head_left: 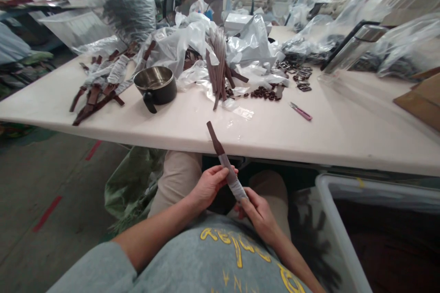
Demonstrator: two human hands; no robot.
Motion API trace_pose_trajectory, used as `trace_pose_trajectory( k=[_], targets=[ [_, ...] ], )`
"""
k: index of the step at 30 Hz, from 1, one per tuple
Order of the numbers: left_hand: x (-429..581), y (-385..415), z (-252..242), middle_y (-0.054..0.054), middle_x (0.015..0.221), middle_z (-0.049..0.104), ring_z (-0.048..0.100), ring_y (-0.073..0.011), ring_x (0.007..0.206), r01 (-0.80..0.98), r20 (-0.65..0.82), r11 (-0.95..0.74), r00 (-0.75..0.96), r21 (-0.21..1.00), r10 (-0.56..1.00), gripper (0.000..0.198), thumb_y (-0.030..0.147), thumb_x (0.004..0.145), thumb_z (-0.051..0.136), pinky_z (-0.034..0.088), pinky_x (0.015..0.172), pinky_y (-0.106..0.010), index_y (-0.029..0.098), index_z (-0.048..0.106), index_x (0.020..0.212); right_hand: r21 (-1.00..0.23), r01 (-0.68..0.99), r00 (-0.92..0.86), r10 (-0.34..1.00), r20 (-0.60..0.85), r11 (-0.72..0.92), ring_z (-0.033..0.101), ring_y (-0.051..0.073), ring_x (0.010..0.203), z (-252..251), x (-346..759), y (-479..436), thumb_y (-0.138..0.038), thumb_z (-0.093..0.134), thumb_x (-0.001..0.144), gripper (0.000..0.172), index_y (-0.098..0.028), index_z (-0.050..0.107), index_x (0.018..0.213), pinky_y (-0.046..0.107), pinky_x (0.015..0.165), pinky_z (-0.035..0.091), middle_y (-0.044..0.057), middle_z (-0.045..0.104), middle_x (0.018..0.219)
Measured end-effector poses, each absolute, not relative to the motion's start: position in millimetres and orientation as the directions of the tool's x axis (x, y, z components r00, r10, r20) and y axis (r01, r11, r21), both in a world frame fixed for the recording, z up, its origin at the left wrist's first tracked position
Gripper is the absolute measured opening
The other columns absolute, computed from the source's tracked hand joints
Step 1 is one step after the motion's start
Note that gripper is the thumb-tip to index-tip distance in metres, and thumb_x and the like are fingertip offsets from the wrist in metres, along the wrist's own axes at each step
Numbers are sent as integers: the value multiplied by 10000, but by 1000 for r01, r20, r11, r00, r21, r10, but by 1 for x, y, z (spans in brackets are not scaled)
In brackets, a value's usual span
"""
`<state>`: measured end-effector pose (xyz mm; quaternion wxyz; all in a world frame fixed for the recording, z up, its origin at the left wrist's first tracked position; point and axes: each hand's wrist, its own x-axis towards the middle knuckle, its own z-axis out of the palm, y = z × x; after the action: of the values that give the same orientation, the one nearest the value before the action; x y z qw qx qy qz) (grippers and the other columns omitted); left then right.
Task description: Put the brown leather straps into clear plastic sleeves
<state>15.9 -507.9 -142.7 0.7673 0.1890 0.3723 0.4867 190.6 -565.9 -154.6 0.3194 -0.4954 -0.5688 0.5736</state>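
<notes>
A dark brown strap [216, 139] with a pale, wrinkled wrapping around its lower part is held over my lap, its bare end pointing up over the table edge. My left hand [210, 185] pinches the wrapped part near its middle. Around the lower wrapped end, my right hand [257, 210] is closed. Beyond them on the white table [165, 128] lies a bunch of long brown strips [217, 66], with small dark brown loops [266, 93] beside it. More wrapped straps [98, 89] are piled at the left.
A dark metal pot [160, 94] stands left of centre. Pink-handled snips [301, 112] lie to the right, before metal buckles [303, 78] and a steel flask [357, 48]. Plastic bags [250, 41] crowd the back. A large bin [338, 219] is at lower right.
</notes>
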Motion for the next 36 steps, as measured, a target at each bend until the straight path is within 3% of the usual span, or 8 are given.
trace_pose_trajectory(
  k=[4, 6, 13, 17, 20, 26, 31, 36],
  targets=[
    [27, -523, -145, -30, 670, 667, 547, -103, 446, -552, -363, 541, 405, 634, 839, 382, 414, 759, 785, 461, 450, -233, 108, 746, 984, -979, 146, -312, 932, -185, -145, 573, 120, 542, -138, 173, -553, -539, 470, 975, 386, -182, 548, 852, 224, 520, 468, -7, 585, 697],
    [28, -525, -146, -9, 627, 628, 497, -100, 371, -554, -340, 567, 463, 610, 819, 401, 440, 802, 733, 437, 374, -239, 115, 727, 1037, -983, 112, -287, 942, -174, -147, 531, 104, 483, -136, 165, -549, -539, 465, 978, 398, -188, 518, 797, 208, 468, 435, -28, 543, 636],
    [26, -523, -141, -107, 912, 731, 617, -150, 487, -585, -339, 562, 453, 585, 825, 364, 416, 812, 719, 481, 381, -259, 107, 737, 1004, -988, 54, -228, 962, -152, -144, 430, 75, 380, -144, 157, -555, -490, 430, 1002, 376, -195, 498, 779, 188, 388, 346, -63, 495, 539],
    [33, -523, -138, -109, 936, 747, 695, -174, 822, -688, -393, 497, 321, 529, 862, 258, 313, 786, 764, 556, 728, -242, 91, 749, 917, -991, 60, -189, 974, -128, -118, 394, 73, 371, -145, 155, -558, -452, 424, 1012, 360, -201, 484, 760, 191, 387, 320, -78, 456, 492],
    [37, -523, -138, -78, 818, 745, 696, -175, 812, -727, -444, 492, 282, 480, 850, 223, 325, 780, 772, 536, 830, -282, 113, 733, 835, -992, 76, -173, 978, -113, -101, 386, 74, 380, -147, 153, -559, -438, 424, 1014, 366, -205, 471, 735, 198, 396, 312, -74, 447, 488],
    [33, -521, -139, -22, 657, 695, 693, -166, 739, -708, -503, 534, 287, 462, 815, 275, 378, 813, 740, 543, 803, -289, 122, 722, 912, -985, 165, -185, 980, -79, -49, 417, 82, 419, -150, 152, -560, -410, 425, 1018, 361, -204, 482, 727, 205, 421, 324, -56, 472, 516],
    [34, -526, -142, -86, 871, 758, 704, -184, 777, -657, -427, 514, 307, 552, 851, 340, 404, 792, 765, 555, 706, -271, 125, 721, 982, -992, 83, -160, 981, -106, -94, 407, 82, 389, -148, 154, -560, -419, 411, 1018, 349, -206, 483, 752, 201, 407, 336, -68, 464, 496],
    [37, -532, -145, -80, 789, 742, 603, -131, 470, -501, -383, 569, 430, 652, 817, 402, 403, 773, 772, 488, 470, -244, 120, 727, 1054, -991, 83, -102, 989, -110, -101, 413, 79, 351, -148, 159, -558, -466, 422, 1004, 409, -211, 451, 685, 199, 376, 333, -64, 468, 475]
  ],
)
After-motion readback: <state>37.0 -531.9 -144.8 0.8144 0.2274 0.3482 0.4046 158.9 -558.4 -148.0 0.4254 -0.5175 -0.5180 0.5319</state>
